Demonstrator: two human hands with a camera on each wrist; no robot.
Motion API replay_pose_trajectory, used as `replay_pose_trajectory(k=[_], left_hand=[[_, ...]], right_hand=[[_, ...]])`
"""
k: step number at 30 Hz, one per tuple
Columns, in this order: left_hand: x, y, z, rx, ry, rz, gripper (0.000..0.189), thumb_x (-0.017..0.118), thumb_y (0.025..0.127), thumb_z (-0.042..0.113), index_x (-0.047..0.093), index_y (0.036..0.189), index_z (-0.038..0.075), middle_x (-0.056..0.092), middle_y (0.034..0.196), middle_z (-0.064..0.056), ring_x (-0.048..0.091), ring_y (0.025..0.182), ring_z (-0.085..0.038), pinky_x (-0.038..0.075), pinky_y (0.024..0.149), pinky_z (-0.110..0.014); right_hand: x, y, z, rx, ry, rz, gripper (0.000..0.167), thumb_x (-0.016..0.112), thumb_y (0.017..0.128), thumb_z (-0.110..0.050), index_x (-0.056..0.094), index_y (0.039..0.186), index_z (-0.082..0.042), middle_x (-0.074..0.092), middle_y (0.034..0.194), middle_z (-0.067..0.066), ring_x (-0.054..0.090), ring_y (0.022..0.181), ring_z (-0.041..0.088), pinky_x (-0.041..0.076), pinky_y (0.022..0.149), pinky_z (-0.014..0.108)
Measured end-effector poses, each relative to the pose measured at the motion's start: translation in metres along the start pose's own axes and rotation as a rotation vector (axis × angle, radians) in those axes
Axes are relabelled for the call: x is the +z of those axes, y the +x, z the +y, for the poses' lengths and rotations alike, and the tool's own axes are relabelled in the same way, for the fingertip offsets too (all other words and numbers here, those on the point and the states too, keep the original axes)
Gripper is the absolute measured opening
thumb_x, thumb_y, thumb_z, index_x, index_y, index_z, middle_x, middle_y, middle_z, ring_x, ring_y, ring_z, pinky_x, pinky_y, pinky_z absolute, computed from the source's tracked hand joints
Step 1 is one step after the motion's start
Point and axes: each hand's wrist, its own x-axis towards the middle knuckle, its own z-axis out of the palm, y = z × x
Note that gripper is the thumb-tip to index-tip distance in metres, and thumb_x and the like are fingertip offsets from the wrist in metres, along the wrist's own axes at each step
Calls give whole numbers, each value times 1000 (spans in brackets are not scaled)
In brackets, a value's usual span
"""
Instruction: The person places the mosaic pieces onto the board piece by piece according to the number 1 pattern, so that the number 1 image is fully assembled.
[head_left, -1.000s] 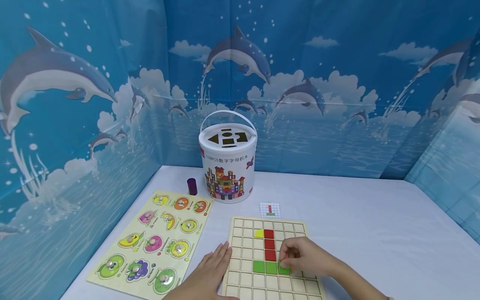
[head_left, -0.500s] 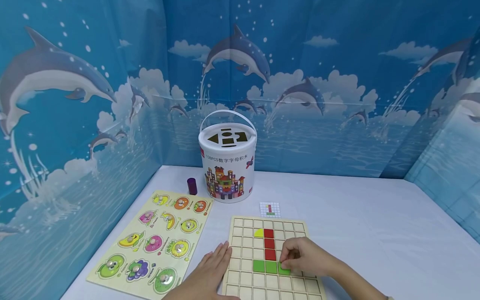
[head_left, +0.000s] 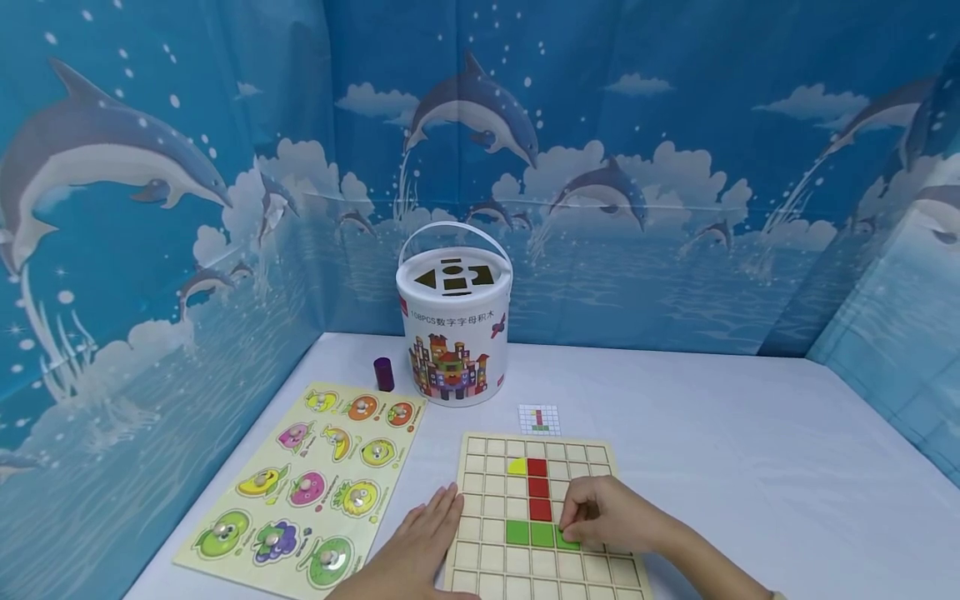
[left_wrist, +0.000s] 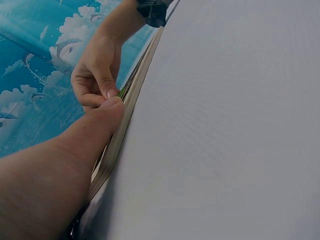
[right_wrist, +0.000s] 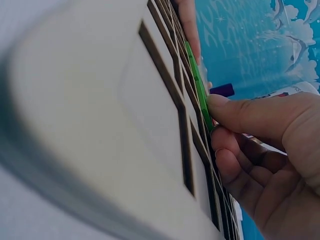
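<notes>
In the head view a wooden grid board (head_left: 491, 558) lies on the white table. It carries three red square tiles (head_left: 538, 487) in a column, a yellow quarter-round tile (head_left: 518, 467) beside the top one, and a row of green square tiles. My right hand (head_left: 615, 515) pinches the rightmost green tile (head_left: 570, 542) between thumb and curled fingers, at its cell in the board. Part of that tile is covered by the fingertips. My left hand (head_left: 422, 542) rests with straight fingers along the board's left edge; in the left wrist view its thumb (left_wrist: 107, 117) lies against the board's near side.
A small printed pattern card (head_left: 539, 420) lies behind the board. To the left is a fruit knob puzzle (head_left: 408, 433). A white lidded bucket of blocks (head_left: 456, 333) stands behind, with a purple block (head_left: 384, 374) beside it. Dolphin-printed curtains (head_left: 637, 275) enclose the table.
</notes>
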Motion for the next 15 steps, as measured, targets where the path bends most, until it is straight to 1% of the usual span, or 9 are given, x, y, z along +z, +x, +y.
replay_pose_trajectory(k=[5, 9, 15], left_hand=[[0, -1, -1, -2, 3, -11, 111, 57, 82, 73, 23, 151, -7, 18, 159, -22, 18, 145, -37, 27, 108, -57], [-1, -1, -1, -5, 5, -15, 111, 57, 82, 73, 23, 151, -7, 17, 159, -22, 17, 146, -36, 26, 109, -57], [-1, -1, 0, -7, -17, -19, 111, 57, 82, 72, 23, 151, -7, 16, 159, -21, 16, 146, -36, 26, 109, -58]], right_hand=[[1, 1, 1, 20, 2, 2, 7, 75, 84, -9, 69, 83, -9, 64, 83, -2, 56, 67, 6, 49, 59, 23], [2, 1, 2, 17, 2, 1, 7, 75, 84, -9, 69, 83, -9, 63, 83, -1, 57, 66, 6, 50, 58, 23], [1, 1, 1, 18, 2, 1, 6, 75, 85, -8, 69, 83, -8, 63, 83, -1, 57, 66, 6, 50, 58, 23]])
